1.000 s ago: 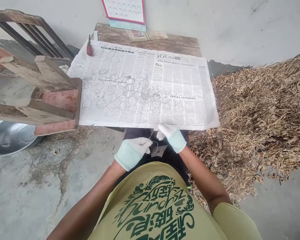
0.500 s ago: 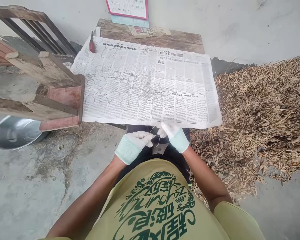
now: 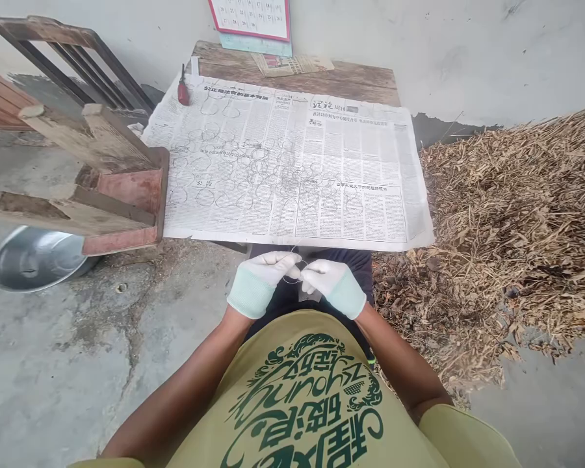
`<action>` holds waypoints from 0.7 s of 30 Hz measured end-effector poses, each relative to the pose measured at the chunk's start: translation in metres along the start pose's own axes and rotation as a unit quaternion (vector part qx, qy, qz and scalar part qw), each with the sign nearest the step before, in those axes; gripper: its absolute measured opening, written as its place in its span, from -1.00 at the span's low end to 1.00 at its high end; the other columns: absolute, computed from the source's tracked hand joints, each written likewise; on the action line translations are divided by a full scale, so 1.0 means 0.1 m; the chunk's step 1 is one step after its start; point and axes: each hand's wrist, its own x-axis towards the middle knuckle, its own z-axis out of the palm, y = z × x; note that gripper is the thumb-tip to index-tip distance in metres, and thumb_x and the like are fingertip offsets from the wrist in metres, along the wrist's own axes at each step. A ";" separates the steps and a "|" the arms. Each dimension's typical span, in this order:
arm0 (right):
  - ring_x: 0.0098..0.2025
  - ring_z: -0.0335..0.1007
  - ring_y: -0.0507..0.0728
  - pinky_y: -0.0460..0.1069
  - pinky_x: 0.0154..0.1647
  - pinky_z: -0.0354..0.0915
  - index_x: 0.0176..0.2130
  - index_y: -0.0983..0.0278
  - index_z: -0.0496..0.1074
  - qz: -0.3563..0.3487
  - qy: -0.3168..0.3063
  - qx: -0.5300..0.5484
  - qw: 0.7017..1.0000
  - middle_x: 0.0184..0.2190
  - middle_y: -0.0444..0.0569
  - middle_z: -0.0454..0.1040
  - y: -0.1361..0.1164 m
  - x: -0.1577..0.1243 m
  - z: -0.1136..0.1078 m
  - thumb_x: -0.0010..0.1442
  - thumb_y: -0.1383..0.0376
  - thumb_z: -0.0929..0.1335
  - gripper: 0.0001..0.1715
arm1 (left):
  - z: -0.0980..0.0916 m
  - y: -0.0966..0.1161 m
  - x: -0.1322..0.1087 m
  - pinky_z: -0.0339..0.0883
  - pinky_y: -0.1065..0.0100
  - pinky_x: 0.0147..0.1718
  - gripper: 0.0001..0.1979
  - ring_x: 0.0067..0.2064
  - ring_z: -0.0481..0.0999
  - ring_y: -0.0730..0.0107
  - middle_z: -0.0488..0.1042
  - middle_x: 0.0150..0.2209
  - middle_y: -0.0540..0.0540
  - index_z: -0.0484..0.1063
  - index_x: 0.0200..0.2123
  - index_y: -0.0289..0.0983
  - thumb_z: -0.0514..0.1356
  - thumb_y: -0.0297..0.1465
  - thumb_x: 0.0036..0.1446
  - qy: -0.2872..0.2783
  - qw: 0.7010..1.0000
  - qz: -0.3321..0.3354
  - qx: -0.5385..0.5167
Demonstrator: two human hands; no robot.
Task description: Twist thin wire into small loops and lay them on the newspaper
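Note:
In white gloves with pale green cuffs, both my hands meet just in front of the table edge, over my lap. My left hand (image 3: 273, 265) pinches a thin wire (image 3: 291, 281) bent into a loop. Close beside it, my right hand (image 3: 324, 276) has its fingertips closed on the same wire. A short wire end sticks up past the left fingertips. Ahead of my hands, newspaper (image 3: 361, 156) covers the table, and many thin wire loops (image 3: 207, 195) lie on it, some in figure-eight shapes, tangled near the middle.
A red-handled screwdriver (image 3: 182, 93) lies at the newspaper's far left corner. On the left are an overturned wooden stool (image 3: 127, 195), a chair (image 3: 73, 58) and a metal basin (image 3: 34, 260). Dry stalks (image 3: 511, 214) are heaped on the right. A calendar (image 3: 253, 16) stands against the wall.
My right hand has come down and left, closer to my left hand, and its fingers have closed in on the wire loop. The view has shifted slightly.

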 end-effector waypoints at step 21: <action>-0.37 0.56 0.06 -0.01 -0.22 0.49 -0.34 0.28 0.58 -0.067 0.046 0.103 0.991 -0.40 -0.06 0.63 -0.25 0.24 -0.03 0.23 0.17 0.41 -0.77 | 0.02 0.05 -0.12 0.50 0.23 -0.07 -0.77 -0.27 0.64 0.22 0.66 -0.43 -0.09 0.66 -0.49 -0.20 0.35 -0.20 0.09 -0.048 0.993 0.026 0.102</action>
